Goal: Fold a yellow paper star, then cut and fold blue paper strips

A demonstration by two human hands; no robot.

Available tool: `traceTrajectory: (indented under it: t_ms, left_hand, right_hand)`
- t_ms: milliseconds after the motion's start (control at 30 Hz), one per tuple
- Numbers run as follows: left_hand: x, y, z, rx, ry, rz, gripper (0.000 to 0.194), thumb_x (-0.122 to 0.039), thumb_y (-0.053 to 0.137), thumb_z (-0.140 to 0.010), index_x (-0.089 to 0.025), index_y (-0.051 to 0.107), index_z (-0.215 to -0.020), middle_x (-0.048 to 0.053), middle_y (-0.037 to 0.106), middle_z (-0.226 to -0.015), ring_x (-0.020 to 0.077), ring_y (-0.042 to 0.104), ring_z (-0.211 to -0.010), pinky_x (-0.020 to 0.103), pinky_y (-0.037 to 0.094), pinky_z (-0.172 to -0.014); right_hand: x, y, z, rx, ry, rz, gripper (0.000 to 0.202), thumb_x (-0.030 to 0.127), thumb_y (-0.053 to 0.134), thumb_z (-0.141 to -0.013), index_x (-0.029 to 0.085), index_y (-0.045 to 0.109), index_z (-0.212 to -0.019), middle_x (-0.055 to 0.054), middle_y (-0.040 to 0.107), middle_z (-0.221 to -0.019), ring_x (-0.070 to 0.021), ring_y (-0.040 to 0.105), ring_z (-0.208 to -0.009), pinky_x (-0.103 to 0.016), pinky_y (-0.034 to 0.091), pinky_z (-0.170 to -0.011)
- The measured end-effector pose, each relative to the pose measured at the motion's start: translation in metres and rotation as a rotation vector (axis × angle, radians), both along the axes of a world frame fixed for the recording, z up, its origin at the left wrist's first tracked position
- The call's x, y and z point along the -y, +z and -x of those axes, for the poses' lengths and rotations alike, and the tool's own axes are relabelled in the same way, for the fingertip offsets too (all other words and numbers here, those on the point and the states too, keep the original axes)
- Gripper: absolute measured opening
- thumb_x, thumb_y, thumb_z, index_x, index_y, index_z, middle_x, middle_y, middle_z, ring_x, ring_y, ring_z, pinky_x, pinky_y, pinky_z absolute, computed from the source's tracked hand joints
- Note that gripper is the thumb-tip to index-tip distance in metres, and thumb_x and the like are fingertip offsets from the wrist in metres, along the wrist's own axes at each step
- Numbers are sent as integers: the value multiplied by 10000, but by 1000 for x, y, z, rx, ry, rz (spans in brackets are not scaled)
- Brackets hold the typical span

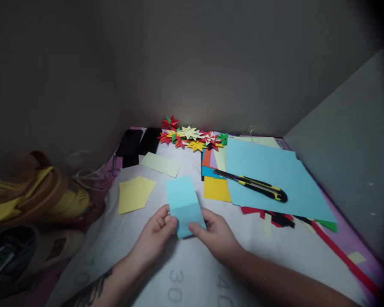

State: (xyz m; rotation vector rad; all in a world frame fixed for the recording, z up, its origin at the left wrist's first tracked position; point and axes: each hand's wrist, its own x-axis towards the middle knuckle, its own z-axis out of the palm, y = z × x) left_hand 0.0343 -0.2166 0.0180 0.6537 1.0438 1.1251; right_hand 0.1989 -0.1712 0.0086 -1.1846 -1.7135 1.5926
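A light blue paper strip with a crease across its middle is held up between my two hands. My left hand pinches its lower left edge between thumb and fingers. On the lower right, the thumb of my right hand presses on the front while the fingers are behind the paper. A thin dark edge shows under the strip's lower end; I cannot make out what it is. Left of the strip lie yellow paper pieces, and beyond them a pale green paper strip.
A utility knife rests on large light blue sheets at right, beside coloured papers and scraps. Folded paper stars line the back near dark phones. Bags stand at left.
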Motion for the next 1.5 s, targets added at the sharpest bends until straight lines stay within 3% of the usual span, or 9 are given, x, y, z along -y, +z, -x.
traceTrajectory:
  t_ms: [167, 267, 433, 567, 800, 1000, 1133, 1367, 1500]
  left_hand:
    - [-3, -5, 19, -386, 286, -368, 674, -313, 677, -751, -328, 342, -1336, 98, 460, -1346, 244, 481, -1187, 428, 388, -959]
    - [-2, -2, 32, -838, 446, -703, 846, -297, 732, -683, -329, 269, -1390, 93, 323, -1447, 290, 286, -1338, 510, 239, -1067]
    - [4, 12, 25, -1408, 162, -957, 573, -282, 742, -679, -290, 526, -1211, 60, 593, -1216, 322, 271, -1341, 585, 73, -1085]
    - [2, 16, 15, -1481, 55, -895, 189, -242, 652, -778, -267, 636, -965, -8, 717, -876, 250, 524, -1144, 579, -29, -1082]
    - [-2, 8, 22, -1429, 23, -833, 94, -194, 608, -799, -269, 659, -822, -43, 702, -708, 201, 613, -945, 548, -22, -1089]
    - [-1, 2, 27, -1436, -52, -808, 141, -199, 632, -768, -308, 667, -851, -41, 708, -725, 222, 604, -958, 535, -38, -1084]
    - [-1, 1, 27, -1398, -43, -817, 162, -195, 639, -759, -319, 665, -860, -54, 705, -716, 214, 606, -943, 520, -39, -1082]
    - [0, 0, 27, -1360, -71, -797, 176, -174, 631, -762, -318, 667, -855, -42, 697, -722, 222, 604, -939, 542, -51, -1079]
    - [0, 4, 27, -1217, 192, -756, 456, -218, 719, -681, -303, 582, -1108, 32, 651, -1045, 240, 562, -1015, 541, 152, -1070]
  right_hand:
    - [-15, 30, -21, 236, -48, -629, 190, 265, 445, -864, 161, 604, -866, -52, 615, -745, -180, 556, -695, -303, 424, -623]
    - [-20, 42, -25, 564, 172, -935, 181, 207, 451, -852, 163, 610, -777, -59, 594, -695, -202, 528, -694, -323, 373, -618]
    - [-18, 38, -15, 840, 400, -1007, 131, 178, 503, -840, 164, 601, -755, -66, 612, -743, -206, 521, -726, -329, 350, -635]
    - [-14, 31, -14, 795, 415, -1070, 125, 168, 504, -842, 173, 605, -769, -58, 611, -742, -205, 521, -722, -335, 373, -646]
    - [3, 31, -25, 486, -21, -1309, 552, 274, 545, -844, 151, 357, -1349, -154, 511, -1284, -313, 390, -1249, -485, 354, -986]
    - [11, 34, -27, 572, 24, -1229, 535, 247, 576, -814, 208, 415, -1323, -145, 441, -1377, -365, 248, -1345, -570, 311, -1010]
    - [6, 34, -25, 564, 97, -1239, 451, 186, 524, -835, 187, 465, -1283, -130, 522, -1306, -333, 340, -1295, -542, 321, -1007]
    - [-10, 26, -25, 455, 147, -996, 154, 203, 534, -843, 192, 660, -931, -63, 665, -839, -211, 558, -814, -371, 443, -742]
    - [-20, 29, -26, 325, 57, -647, 152, 222, 523, -833, 195, 651, -755, -31, 636, -713, -171, 563, -714, -300, 430, -661]
